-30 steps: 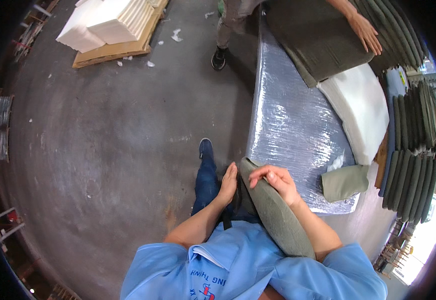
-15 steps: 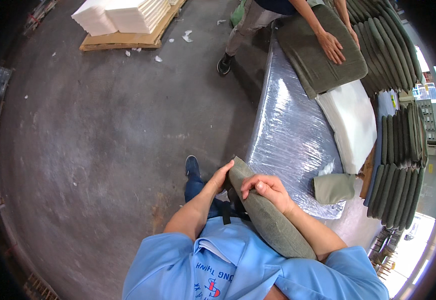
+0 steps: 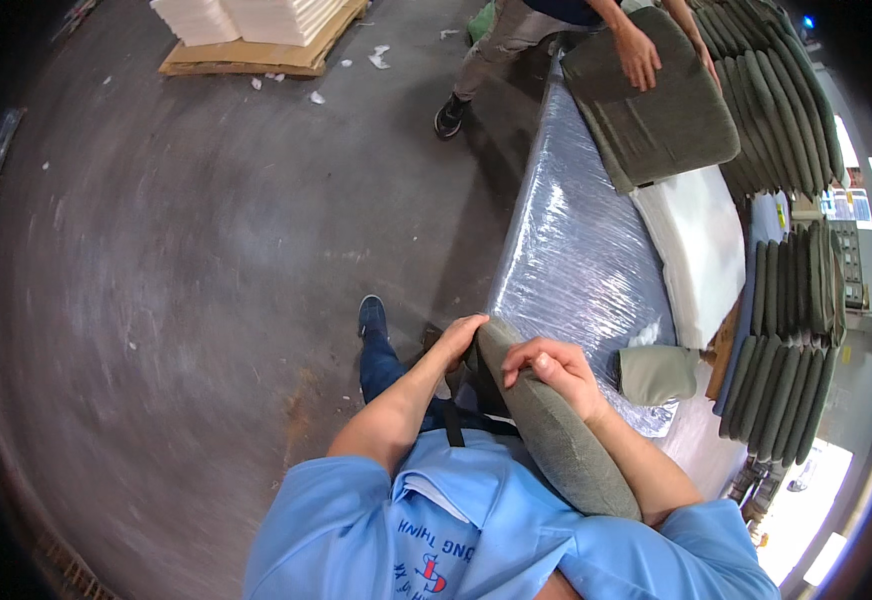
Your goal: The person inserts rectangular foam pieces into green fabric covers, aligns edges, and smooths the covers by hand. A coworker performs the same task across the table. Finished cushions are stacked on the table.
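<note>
A grey-green fabric cushion [image 3: 561,435] stands on its edge against my body, under my right forearm. At its far end, my left hand [image 3: 461,338] grips the cushion's corner; part of those fingers is hidden behind it. My right hand [image 3: 561,372] rests over the upper edge with bent fingers closed on the cushion. Just beyond it, a folded grey-green cloth piece [image 3: 658,374] lies on the plastic-wrapped table [image 3: 581,240].
Across the table a co-worker's hand [image 3: 638,58] touches another green cushion [image 3: 656,120]. White foam sheets [image 3: 701,250] lie beside it. Stacked cushions [image 3: 771,120] line the right side. At the far left, white foam blocks [image 3: 266,22] sit on a cardboard-covered pallet [image 3: 246,62].
My hands and the cushion have shifted slightly to the right in view. The co-worker's hand has drawn back along the other cushion, away from me.
</note>
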`<action>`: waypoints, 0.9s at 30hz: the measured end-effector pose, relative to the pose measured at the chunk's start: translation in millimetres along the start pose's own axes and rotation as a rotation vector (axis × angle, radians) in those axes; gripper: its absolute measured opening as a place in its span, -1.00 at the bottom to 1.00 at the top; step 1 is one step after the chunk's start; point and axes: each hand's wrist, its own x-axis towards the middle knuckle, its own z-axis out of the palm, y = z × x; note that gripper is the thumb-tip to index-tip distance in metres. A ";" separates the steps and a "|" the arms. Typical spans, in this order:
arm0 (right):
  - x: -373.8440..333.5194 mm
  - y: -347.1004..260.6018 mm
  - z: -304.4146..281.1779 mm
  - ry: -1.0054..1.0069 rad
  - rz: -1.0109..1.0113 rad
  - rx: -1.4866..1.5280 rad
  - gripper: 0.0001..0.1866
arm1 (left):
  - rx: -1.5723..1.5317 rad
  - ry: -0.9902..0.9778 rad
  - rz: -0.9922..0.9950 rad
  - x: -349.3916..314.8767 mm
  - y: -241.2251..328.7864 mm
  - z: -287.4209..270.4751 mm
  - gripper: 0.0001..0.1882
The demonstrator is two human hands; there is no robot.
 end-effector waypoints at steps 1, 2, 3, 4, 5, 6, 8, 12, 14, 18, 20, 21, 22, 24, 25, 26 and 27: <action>1.6 2.5 1.1 -0.034 0.016 -0.013 -0.54 | 0.002 0.067 0.038 -1.2 -8.2 -2.2 -0.47; 0.5 11.2 0.8 -0.049 0.020 -0.018 -0.55 | 0.013 0.123 0.065 -3.1 -16.8 -0.9 -0.50; 1.5 22.4 0.7 -0.066 0.024 -0.023 -0.55 | 0.022 0.181 0.093 -4.6 -24.7 -0.3 -0.52; 2.7 32.5 1.1 -0.084 0.029 -0.029 -0.55 | 0.064 0.215 0.130 -5.6 -31.1 -2.8 -0.54; 3.9 41.3 1.7 -0.094 0.021 -0.019 -0.55 | 0.105 0.253 0.160 -8.3 -38.0 -7.9 -0.56; 1.8 47.9 1.0 -0.101 0.038 -0.009 -0.53 | 0.147 0.287 0.190 -10.5 -45.2 -9.8 -0.57; 11.7 50.3 13.1 -0.189 0.053 0.005 -0.47 | 0.115 0.374 0.326 -11.5 -65.7 -33.4 -0.60; 15.6 47.4 12.9 -0.215 0.077 0.013 -0.45 | 0.101 0.448 0.480 -2.6 -80.9 -27.7 -0.62; 21.3 43.1 11.1 -0.199 0.081 0.038 -0.47 | 0.043 0.522 0.418 5.4 -78.3 -21.5 -0.60; 42.6 53.0 3.5 -0.167 0.217 -0.028 -0.46 | 0.351 0.637 0.402 13.1 -75.2 -21.5 -0.60; 79.2 85.4 3.3 -0.135 0.206 -0.295 -0.49 | 0.242 0.609 0.347 13.7 -76.8 -31.3 -0.62; 98.6 101.4 5.9 -0.105 0.183 -0.473 -0.48 | 0.064 0.552 0.281 11.2 -81.7 -32.1 -0.63; 114.9 121.0 5.7 -0.070 0.168 -0.655 -0.46 | -0.117 0.484 0.209 10.9 -86.3 -31.0 -0.64; 135.8 162.5 -16.0 -0.145 0.283 -0.963 -0.44 | -0.232 0.434 0.182 7.3 -82.3 -28.6 -0.68; 137.6 174.2 -32.6 -0.163 0.362 -1.112 -0.42 | -0.373 0.319 0.131 0.7 -80.2 -20.8 -0.69; 146.9 179.5 -36.2 -0.248 0.461 -1.123 -0.42 | -0.518 0.236 0.077 -7.5 -79.3 -23.2 -0.70; 158.3 182.8 -34.5 -0.346 0.554 -1.136 -0.42 | -0.540 0.220 0.075 -14.2 -79.2 -29.0 -0.71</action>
